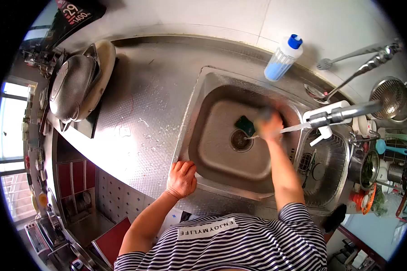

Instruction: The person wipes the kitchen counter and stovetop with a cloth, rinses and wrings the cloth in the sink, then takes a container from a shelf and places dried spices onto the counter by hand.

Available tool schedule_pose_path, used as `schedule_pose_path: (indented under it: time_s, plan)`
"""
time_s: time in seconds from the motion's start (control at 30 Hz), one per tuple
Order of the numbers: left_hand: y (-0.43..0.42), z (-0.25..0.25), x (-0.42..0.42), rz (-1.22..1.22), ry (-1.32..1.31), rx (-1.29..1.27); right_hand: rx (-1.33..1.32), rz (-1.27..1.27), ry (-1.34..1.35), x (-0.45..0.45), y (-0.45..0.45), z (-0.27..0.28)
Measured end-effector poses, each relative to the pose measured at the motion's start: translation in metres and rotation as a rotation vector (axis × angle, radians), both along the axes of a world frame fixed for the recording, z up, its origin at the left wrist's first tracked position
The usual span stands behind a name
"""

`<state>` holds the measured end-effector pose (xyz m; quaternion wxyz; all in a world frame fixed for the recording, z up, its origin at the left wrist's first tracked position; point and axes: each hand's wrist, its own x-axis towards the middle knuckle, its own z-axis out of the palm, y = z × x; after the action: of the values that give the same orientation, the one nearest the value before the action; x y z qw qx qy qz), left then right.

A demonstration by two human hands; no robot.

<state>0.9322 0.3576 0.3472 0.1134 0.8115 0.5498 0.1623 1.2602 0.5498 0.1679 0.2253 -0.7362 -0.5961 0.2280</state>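
My left hand (182, 179) rests at the near left corner of the steel sink (199, 97), its fingers curled over the rim. Inside the basin, my right hand (271, 126) is smeared by motion near the right wall. A blurred greyish thing (263, 118) shows at its fingers, its kind unclear. Close by, a dark green scouring pad (244, 125) lies on the basin floor beside the drain (241, 140). Water runs from the faucet (334, 118) across my right hand, and a thin stream reaches the drain.
A white bottle with a blue cap (282, 58) stands behind the sink. On the right are a smaller basin with a wire rack (334, 176), hanging utensils and a strainer (391, 99). Stacked colanders (72, 86) sit on the wet steel counter (140, 90) at left.
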Motion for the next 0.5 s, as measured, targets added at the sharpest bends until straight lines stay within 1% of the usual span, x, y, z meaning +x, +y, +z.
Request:
schedule_pose_path:
  time_s: [0.03,0.07,0.1,0.13,0.17,0.2,0.23,0.3,0.33,0.37,0.4,0.43,0.47,0.5]
  plan:
    - [0.0,0.001,0.0,0.009,-0.001,-0.006,-0.077,-0.074,-0.136,-0.016,0.0,-0.002]
    - [0.002,0.0,0.0,0.0,-0.008,-0.007,-0.191,-0.066,-0.254,-0.044,0.0,-0.007]
    - [0.002,0.0,-0.001,-0.008,-0.012,-0.011,-0.26,-0.004,-0.307,-0.075,-0.003,-0.006]
    - [0.003,0.0,-0.001,0.004,-0.004,-0.016,-0.297,0.086,-0.318,-0.105,-0.007,0.006]
    - [0.003,0.0,-0.001,0.006,-0.002,-0.024,-0.28,0.189,-0.24,-0.132,-0.013,0.021]
    - [0.002,0.001,-0.001,0.008,0.0,-0.03,-0.386,0.337,-0.285,-0.158,-0.019,0.052]
    - [0.0,0.002,-0.002,0.026,0.012,-0.029,-0.377,0.542,-0.38,-0.175,-0.031,0.059]
    - [0.001,0.003,-0.004,0.029,-0.034,-0.011,-0.291,0.668,-0.341,-0.193,-0.053,0.062]
    - [-0.003,-0.003,-0.011,0.037,-0.047,-0.006,-0.274,0.777,-0.29,-0.186,-0.051,0.039]
    - [-0.008,-0.018,-0.023,-0.011,-0.106,0.146,-0.218,0.961,-0.214,-0.184,-0.035,0.013]
    - [-0.021,-0.032,-0.028,0.066,-0.093,-0.131,-0.202,0.953,-0.084,-0.178,-0.028,0.019]
    - [-0.016,-0.036,-0.026,-0.007,-0.322,0.06,-0.363,0.894,-0.06,-0.162,-0.013,0.034]
    - [-0.012,-0.021,-0.022,0.041,-0.212,-0.079,-0.119,0.851,0.097,-0.148,0.004,0.023]
    - [-0.013,-0.032,-0.024,-0.003,-0.285,0.124,0.097,0.606,0.224,-0.124,0.027,-0.022]
